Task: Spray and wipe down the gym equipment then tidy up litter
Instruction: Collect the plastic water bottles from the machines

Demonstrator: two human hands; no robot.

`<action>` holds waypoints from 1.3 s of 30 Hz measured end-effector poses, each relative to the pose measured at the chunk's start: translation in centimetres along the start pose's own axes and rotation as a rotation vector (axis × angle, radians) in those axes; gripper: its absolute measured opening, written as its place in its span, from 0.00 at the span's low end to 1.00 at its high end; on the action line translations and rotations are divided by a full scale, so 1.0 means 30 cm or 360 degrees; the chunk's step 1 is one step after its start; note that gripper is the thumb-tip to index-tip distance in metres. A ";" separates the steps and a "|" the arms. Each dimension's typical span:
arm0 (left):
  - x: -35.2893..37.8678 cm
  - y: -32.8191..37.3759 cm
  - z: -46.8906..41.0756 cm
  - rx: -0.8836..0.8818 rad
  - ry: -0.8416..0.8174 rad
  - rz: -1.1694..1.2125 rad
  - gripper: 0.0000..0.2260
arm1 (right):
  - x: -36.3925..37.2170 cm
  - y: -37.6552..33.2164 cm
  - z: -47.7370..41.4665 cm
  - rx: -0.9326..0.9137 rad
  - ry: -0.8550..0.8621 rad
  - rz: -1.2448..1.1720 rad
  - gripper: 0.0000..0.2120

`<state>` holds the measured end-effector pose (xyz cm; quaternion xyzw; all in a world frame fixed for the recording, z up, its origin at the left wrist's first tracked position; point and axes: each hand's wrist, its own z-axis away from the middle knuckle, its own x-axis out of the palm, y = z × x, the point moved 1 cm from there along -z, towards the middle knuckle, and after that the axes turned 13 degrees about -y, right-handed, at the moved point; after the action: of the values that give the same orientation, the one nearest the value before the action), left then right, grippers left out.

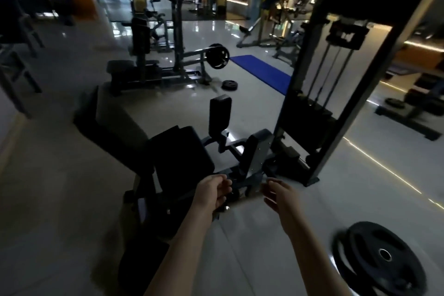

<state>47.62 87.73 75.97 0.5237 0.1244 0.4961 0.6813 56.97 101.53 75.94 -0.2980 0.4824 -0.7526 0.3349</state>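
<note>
The leg machine (254, 151) stands on the pale tiled floor (264, 235) in the middle of the scene, just beyond both hands. It is dark all over. A padded seat (182, 151) sits at its near left, with a long backrest (113, 122) sloping off to the left behind it. 1 upright pad (219, 113) rises on the far side of the seat. A tall frame on the right holds the weight stack (302, 118), with 2 thin cables running down into it.

Both bare forearms reach forward from the near edge. The left hand (212, 191) hovers over the machine's near base, fingers loosely curled, with nothing seen in it. The right hand (276, 193) hangs just right of it, apart from the machine, fingers relaxed and half bent, also holding nothing. The 2 hands are near each other but not touching.

A large black weight plate (384, 255) lies on the floor at the near right. A blue mat (262, 72) lies farther off, with a smaller plate (229, 84) on the floor to its left.
</note>
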 end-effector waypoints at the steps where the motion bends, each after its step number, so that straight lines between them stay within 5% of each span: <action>1: 0.032 0.039 -0.080 -0.0025 -0.0053 -0.0018 0.09 | -0.018 -0.043 -0.062 -0.0023 0.0065 -0.0021 0.07; 14: 0.747 0.304 -0.899 0.0012 -0.0587 -0.0283 0.10 | -0.566 -0.383 -0.618 -0.0150 0.0615 -0.0057 0.08; 26: 1.495 0.599 -1.491 0.0286 -0.0823 -0.0528 0.09 | -1.152 -1.033 -1.231 -0.0506 0.0671 0.0064 0.09; 32: 1.763 0.847 -1.802 0.0602 -0.0933 -0.0686 0.08 | -1.306 -1.366 -1.537 -0.0775 0.0679 0.0245 0.09; 39: 2.110 1.198 -2.053 0.1219 -0.0936 -0.1059 0.05 | -1.475 -1.829 -1.710 -0.1289 0.1038 0.0907 0.08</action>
<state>15.74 173.65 102.33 0.7810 0.2582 0.0090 0.5686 31.99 180.58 102.87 -0.0139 0.8702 -0.4416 0.2178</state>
